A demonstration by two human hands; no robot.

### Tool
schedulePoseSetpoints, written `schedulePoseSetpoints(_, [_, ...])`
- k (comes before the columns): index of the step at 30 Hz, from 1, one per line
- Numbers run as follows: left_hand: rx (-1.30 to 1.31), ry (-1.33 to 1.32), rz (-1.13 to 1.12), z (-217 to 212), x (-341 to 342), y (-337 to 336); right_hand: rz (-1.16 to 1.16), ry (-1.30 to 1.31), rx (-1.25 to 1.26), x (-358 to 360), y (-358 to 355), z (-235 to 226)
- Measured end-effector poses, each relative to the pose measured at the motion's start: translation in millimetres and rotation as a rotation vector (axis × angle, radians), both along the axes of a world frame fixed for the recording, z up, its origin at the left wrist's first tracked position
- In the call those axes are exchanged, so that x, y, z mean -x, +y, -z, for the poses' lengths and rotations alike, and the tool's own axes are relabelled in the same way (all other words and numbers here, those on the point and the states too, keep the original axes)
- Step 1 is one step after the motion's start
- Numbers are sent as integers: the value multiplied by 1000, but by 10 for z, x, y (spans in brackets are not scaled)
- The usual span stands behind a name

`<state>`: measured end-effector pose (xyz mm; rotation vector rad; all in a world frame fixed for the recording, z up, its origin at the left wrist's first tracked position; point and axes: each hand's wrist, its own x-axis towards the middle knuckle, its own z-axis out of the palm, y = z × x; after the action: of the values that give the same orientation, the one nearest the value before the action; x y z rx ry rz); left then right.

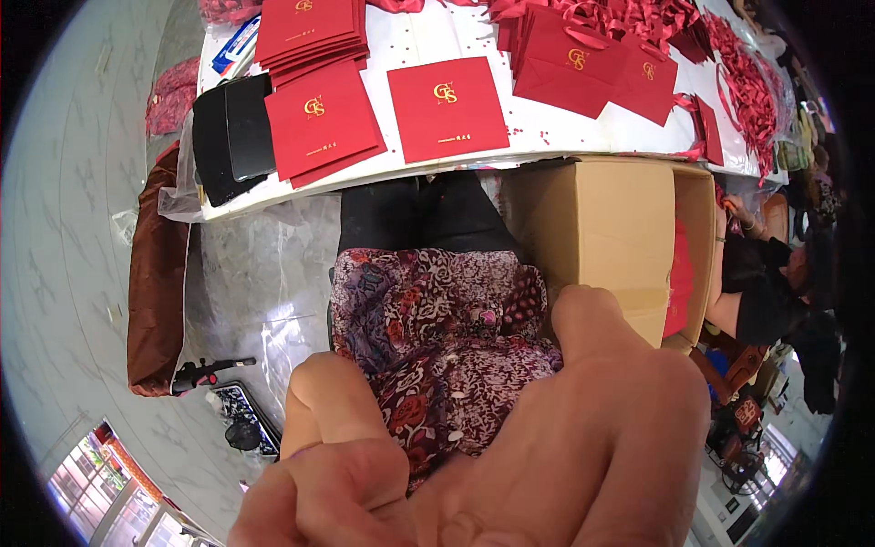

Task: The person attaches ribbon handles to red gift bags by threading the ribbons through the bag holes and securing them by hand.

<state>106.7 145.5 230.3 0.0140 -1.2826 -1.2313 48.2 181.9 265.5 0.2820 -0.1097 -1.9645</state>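
Both hands are raised close to the view at the lower edge, in front of my patterned blouse [437, 337]. My left hand [328, 497] has its fingers bent inward and closed. Beside it, my right hand [583, 447] looms larger, its back toward me and its curled fingers running off the lower edge. The two hands meet or nearly meet there, and whatever lies between their fingers is hidden. Beyond them, a single red paper bag [447, 109] lies flat on the white table [401, 41], next to a fanned pile of red paper bags [324, 123].
An open cardboard box [624, 242] with red items inside stands to my right. Handled red bags [574, 64] and red ribbons [747, 100] cover the table's right side. A phone [248, 137] rests at the left. Another person's arm [726, 283] shows beyond the box.
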Motion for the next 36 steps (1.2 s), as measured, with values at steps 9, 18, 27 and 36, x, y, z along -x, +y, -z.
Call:
schedulePoseSetpoints(9, [182, 136, -12, 126, 472, 114, -26, -81, 4, -45, 28, -51])
schedulePoseSetpoints(18, [362, 276, -38, 276, 95, -161, -65, -151, -1, -145, -5, -32])
schedulePoseSetpoints(27, [363, 381, 27, 314, -24, -110, -160, -247, -17, -260, -30, -42])
schedulePoseSetpoints(36, [272, 549, 226, 337, 43, 66, -181, -320, -44, -287, -43, -36])
